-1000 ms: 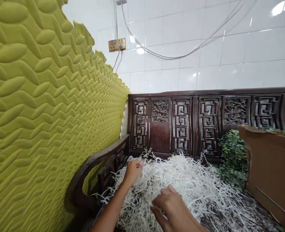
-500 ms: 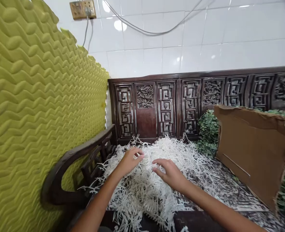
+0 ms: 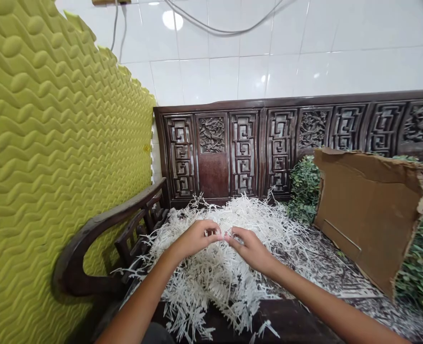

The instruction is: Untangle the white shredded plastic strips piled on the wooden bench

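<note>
The person's left hand (image 3: 195,238) and right hand (image 3: 250,249) reach in from the bottom of the frame, bare forearms angled toward each other. The hands are together at centre, curved fingers almost touching, resting on a loose mound of shredded white paper (image 3: 211,272); whether they grip any strands cannot be told. The crinkled, narrow strands form a springy tangle, with stray pieces scattered across the mottled grey seat (image 3: 333,279) of a dark carved wooden settee (image 3: 243,148). Its back has lattice-like fretwork and relief panels, and its curved armrest (image 3: 104,224) sweeps along the left. At right, a torn sheet of brown cardboard (image 3: 369,210) leans against the back, with leafy green foliage (image 3: 304,191) bunched beside and behind it. Filling the left of the frame, a yellow-green foam panel (image 3: 54,167) ripples with raised, wavy ridges. Above, glossy white wall tiles (image 3: 269,62) carry a thin, looping pale cable (image 3: 222,31).
</note>
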Demonstrator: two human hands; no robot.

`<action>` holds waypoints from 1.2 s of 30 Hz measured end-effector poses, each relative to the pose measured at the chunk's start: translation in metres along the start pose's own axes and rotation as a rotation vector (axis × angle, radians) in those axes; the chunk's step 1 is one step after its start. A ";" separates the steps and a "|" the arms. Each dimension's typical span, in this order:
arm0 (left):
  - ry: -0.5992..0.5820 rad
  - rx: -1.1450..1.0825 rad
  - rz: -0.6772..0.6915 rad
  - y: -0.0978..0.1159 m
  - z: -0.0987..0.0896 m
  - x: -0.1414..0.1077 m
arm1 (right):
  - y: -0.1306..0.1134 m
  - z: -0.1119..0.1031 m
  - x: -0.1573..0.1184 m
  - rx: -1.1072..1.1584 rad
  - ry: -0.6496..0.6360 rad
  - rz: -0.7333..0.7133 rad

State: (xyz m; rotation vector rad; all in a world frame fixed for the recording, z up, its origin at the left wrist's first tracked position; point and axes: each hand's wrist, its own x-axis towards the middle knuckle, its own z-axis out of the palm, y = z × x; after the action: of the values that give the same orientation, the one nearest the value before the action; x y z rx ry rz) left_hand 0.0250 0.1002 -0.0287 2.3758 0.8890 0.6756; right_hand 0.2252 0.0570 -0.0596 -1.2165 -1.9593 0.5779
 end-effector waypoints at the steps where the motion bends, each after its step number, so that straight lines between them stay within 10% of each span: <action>1: 0.000 -0.014 0.005 0.001 0.000 0.000 | 0.000 0.000 -0.001 0.001 -0.004 -0.002; 14: 0.313 -0.081 -0.147 -0.014 0.012 0.015 | -0.023 -0.001 0.000 0.032 0.003 -0.038; 20: 0.615 -0.064 -0.382 -0.045 -0.019 0.002 | -0.033 -0.006 -0.007 0.114 -0.045 -0.017; 36: 0.073 -0.103 -0.137 0.018 0.009 -0.010 | 0.002 -0.004 -0.002 0.288 -0.057 0.054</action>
State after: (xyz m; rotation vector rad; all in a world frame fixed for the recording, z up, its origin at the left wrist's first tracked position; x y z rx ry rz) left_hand 0.0311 0.0790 -0.0273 2.1897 1.0121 0.7390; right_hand 0.2298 0.0559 -0.0591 -1.0843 -1.8177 0.8970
